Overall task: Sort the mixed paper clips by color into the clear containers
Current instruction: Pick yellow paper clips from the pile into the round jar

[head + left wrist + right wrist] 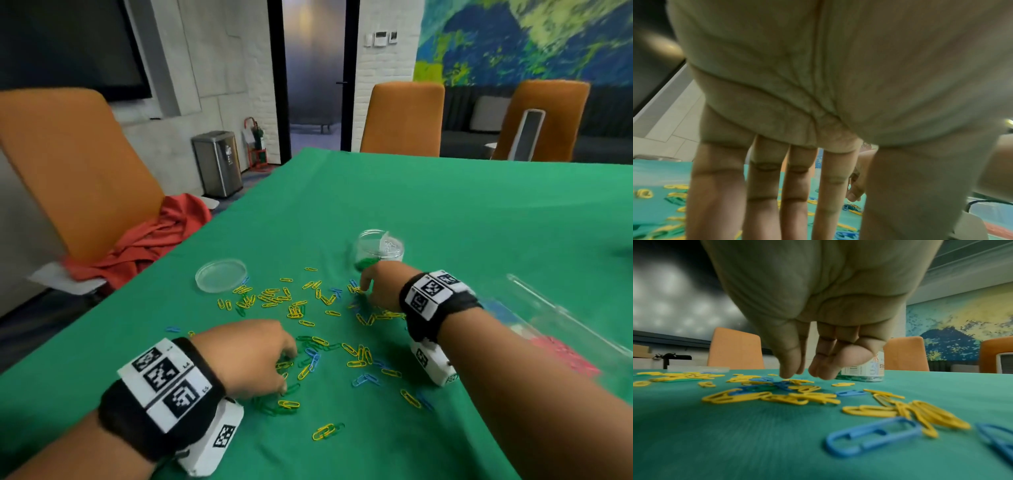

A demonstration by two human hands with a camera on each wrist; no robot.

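Yellow, blue and green paper clips [298,310] lie scattered on the green tablecloth [445,212]. My left hand [287,371] reaches down into the near clips, its fingers [764,203] straight and spread, tips on the cloth among green and yellow ones. My right hand [363,286] points down over a small heap of blue and yellow clips [781,386]; thumb and fingertips [822,371] stand slightly apart with nothing visible between them. Just behind it stands a clear round jar [378,248] holding green clips, seen also as the jar [865,371] in the right wrist view.
A shallow clear round lid [221,275] lies at the far left of the clips. A long clear container [561,342] with red clips lies at the right under my forearm. Orange chairs [400,120] stand round the table; one chair [75,164] at the left holds a red cloth.
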